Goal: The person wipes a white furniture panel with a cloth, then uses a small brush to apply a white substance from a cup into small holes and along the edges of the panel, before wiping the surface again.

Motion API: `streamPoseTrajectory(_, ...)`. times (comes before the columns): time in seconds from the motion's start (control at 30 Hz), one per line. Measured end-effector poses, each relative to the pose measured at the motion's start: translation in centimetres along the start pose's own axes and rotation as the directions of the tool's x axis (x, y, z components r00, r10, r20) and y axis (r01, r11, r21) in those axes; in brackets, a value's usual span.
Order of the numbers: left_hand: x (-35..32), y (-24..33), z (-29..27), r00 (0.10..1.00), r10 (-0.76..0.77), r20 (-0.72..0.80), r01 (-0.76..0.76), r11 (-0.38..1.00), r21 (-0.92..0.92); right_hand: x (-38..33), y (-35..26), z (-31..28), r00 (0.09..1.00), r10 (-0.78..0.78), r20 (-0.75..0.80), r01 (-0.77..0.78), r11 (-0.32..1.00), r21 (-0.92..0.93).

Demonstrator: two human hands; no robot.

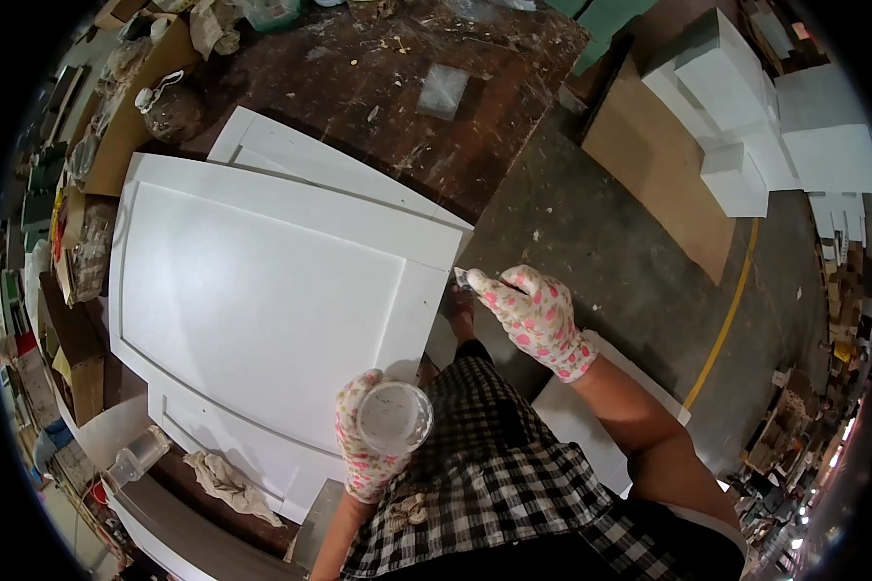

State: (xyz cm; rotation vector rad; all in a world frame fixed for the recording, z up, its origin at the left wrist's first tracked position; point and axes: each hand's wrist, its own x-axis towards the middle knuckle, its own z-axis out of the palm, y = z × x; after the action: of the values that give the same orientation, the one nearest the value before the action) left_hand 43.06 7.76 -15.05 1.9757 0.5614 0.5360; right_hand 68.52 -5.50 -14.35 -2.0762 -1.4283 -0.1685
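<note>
My left hand point(358, 455), in a white glove with pink flowers, grips a round clear tub point(394, 418) with whitish stuff inside, close to my checked apron. Closed in a pinch, my right hand point(533, 315) wears a matching glove and holds a small blade-like tool point(462, 278); only its tip shows past the fingers. That tip is at the right edge of a white framed panel point(262, 290), close to its corner; whether it touches is hard to tell. The panel lies flat on other white panels point(329, 174), whose corners stick out beneath it.
A dark, stained worktable point(358, 77) extends beyond the panels, with a clear square sheet point(443, 92) on it. Cardboard boxes and a jug point(171, 109) stand at left. A crumpled cloth point(231, 487) and a clear bottle point(138, 457) lie near left. White boxes point(736, 97) stand far right.
</note>
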Motion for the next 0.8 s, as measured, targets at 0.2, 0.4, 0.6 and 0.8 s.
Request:
streamPoseTrajectory(0.2,0.6,0.3,-0.3,0.996,0.069,0.055,-0.074,0.992,0.101,0.7,-0.3,-0.2,0.998,-0.017,0.052,0.019,0.999,-0.042)
streamPoseTrajectory(0.4,0.1,-0.3,0.1,0.999,0.033,0.007,-0.033,0.999,0.012,0.7,-0.5,-1.4,0.993,0.016,0.117,-0.001,0.991,-0.133)
streamPoseTrajectory(0.6,0.3,0.0,-0.1,1.000,0.027,0.008,-0.026,0.997,-0.078,1.4,-1.5,-1.5,0.987,-0.032,0.157,0.058,0.985,-0.165)
streamPoseTrajectory(0.8,0.4,0.0,-0.2,1.000,0.021,0.013,-0.020,0.998,-0.053,1.4,-0.8,-2.3,0.973,0.058,0.222,-0.003,0.971,-0.241)
